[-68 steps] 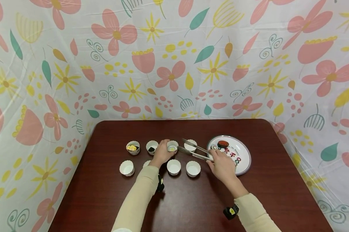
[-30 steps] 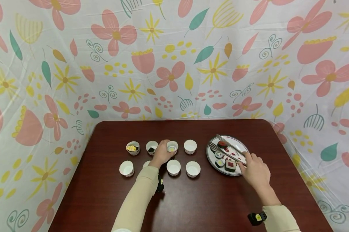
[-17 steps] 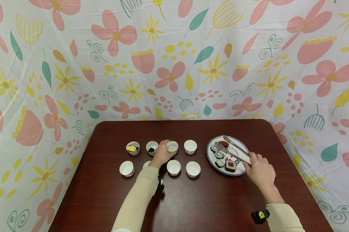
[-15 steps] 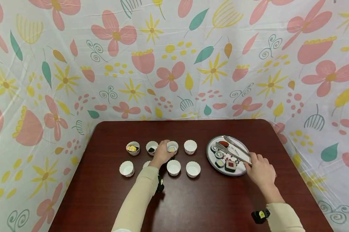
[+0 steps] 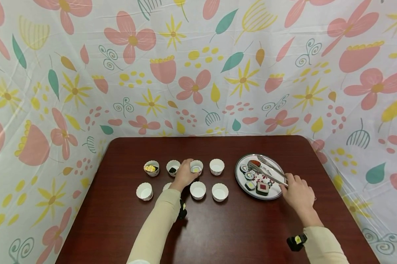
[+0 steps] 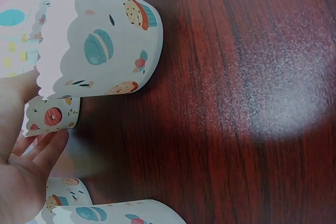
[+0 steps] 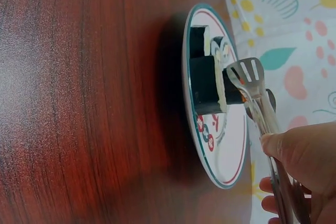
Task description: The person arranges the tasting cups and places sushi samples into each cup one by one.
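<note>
My left hand holds a white scalloped paper cup in the back row, with a small pale-yellow-centred piece inside. The left wrist view shows the fingers around this printed cup. My right hand grips metal tongs above the right side of a round plate. On the plate are a large sushi roll with a red centre, several smaller rolls and an orange-topped piece. The tongs' slotted ends stand apart near the orange-topped piece; whether they touch it I cannot tell.
More paper cups stand in two rows: one with yellow filling, one with a dark piece, and several others such as the back-row end cup and front-row end cup. A flowered cloth hangs behind the brown table.
My right hand has carried the tongs from beside the cups rightward to above the plate, then shifted only slightly. My left hand has stayed on the same paper cup.
</note>
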The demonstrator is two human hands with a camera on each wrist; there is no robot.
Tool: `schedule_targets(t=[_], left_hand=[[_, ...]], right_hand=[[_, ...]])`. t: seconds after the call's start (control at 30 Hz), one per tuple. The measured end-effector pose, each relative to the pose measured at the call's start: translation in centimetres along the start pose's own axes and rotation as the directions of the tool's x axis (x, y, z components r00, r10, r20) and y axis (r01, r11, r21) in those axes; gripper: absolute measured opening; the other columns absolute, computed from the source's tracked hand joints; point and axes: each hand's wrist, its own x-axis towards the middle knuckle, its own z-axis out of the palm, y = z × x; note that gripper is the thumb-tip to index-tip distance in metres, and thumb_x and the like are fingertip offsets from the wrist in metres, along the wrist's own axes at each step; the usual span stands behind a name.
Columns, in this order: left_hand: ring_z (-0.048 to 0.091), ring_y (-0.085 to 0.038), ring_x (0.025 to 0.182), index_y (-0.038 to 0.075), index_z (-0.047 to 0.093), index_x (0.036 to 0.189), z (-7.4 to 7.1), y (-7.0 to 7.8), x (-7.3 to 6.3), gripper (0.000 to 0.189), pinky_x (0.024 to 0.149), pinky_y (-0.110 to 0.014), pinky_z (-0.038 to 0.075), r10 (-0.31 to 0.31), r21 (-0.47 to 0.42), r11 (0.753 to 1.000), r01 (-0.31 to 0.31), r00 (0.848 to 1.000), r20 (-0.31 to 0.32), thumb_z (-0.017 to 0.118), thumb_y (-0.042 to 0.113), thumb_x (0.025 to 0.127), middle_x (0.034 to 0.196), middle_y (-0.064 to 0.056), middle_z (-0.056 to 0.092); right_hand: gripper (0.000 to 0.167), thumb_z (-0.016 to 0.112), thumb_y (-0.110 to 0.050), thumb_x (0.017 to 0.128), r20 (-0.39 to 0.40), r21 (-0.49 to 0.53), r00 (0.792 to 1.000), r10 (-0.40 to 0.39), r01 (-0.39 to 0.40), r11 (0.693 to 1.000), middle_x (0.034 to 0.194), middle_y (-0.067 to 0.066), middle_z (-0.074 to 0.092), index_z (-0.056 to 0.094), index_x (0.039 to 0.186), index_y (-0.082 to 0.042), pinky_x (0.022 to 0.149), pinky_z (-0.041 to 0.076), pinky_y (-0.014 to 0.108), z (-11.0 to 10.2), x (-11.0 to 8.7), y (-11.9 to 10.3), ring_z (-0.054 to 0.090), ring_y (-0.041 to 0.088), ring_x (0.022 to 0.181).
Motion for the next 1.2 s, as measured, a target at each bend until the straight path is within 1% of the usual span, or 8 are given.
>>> schedule_targets(t=[0.2,0.37,0.57,0.87,1.03,1.2], left_hand=[[0.052,-0.028,0.112,0.010,0.044,0.133,0.05,-0.05,0.10,0.064,0.088,-0.041,0.045,-0.007,0.009,1.000,0.007,1.000,-0.002,0.073,0.024,0.078,0.129,-0.009,0.049],[0.052,-0.028,0.113,0.011,0.043,0.134,0.18,-0.15,0.20,0.064,0.088,-0.041,0.045,-0.015,0.006,1.000,0.015,1.000,0.008,0.072,0.025,0.079,0.130,-0.009,0.048],[0.052,-0.027,0.112,0.012,0.043,0.134,0.28,-0.23,0.23,0.064,0.088,-0.041,0.046,-0.019,0.004,1.000,0.019,1.000,0.009,0.072,0.025,0.079,0.130,-0.009,0.048],[0.053,-0.028,0.110,0.012,0.043,0.134,0.20,-0.17,0.14,0.064,0.087,-0.041,0.046,-0.026,-0.002,1.000,0.026,1.000,0.008,0.073,0.025,0.079,0.130,-0.009,0.048],[0.052,-0.028,0.111,0.012,0.043,0.134,0.20,-0.15,0.14,0.064,0.087,-0.041,0.046,-0.024,-0.001,1.000,0.024,1.000,0.006,0.073,0.024,0.078,0.131,-0.010,0.048],[0.052,-0.028,0.111,0.012,0.043,0.134,0.14,-0.12,0.17,0.064,0.087,-0.041,0.046,-0.026,0.002,1.000,0.026,1.000,0.007,0.073,0.024,0.079,0.131,-0.009,0.048]], right_hand=[[0.046,0.061,-0.022,0.084,0.044,-0.016,0.999,0.015,-0.014,1.000,0.110,0.029,0.050,0.046,0.120,0.003,0.070,0.040,0.059,0.33,0.25,-0.15,0.047,0.047,0.096],[0.047,0.060,-0.024,0.085,0.048,-0.021,0.999,0.026,-0.025,0.999,0.111,0.029,0.050,0.045,0.120,0.003,0.071,0.040,0.059,0.76,0.64,0.08,0.047,0.047,0.097],[0.044,0.061,-0.023,0.085,0.053,-0.012,0.998,0.025,-0.025,1.000,0.107,0.027,0.052,0.047,0.119,0.001,0.068,0.041,0.058,0.94,0.88,0.10,0.050,0.046,0.091],[0.041,0.061,-0.022,0.085,0.063,-0.001,0.997,0.033,-0.033,0.999,0.099,0.025,0.056,0.048,0.116,0.000,0.060,0.043,0.056,0.59,0.92,-0.36,0.053,0.043,0.083],[0.042,0.061,-0.023,0.086,0.087,0.002,0.995,0.044,-0.044,0.999,0.100,0.025,0.055,0.046,0.117,0.000,0.059,0.043,0.055,0.64,0.73,-0.22,0.053,0.042,0.083],[0.044,0.060,-0.026,0.086,0.110,-0.006,0.993,0.049,-0.048,0.999,0.102,0.027,0.055,0.045,0.118,0.001,0.057,0.044,0.054,0.67,0.42,0.17,0.053,0.044,0.085]])
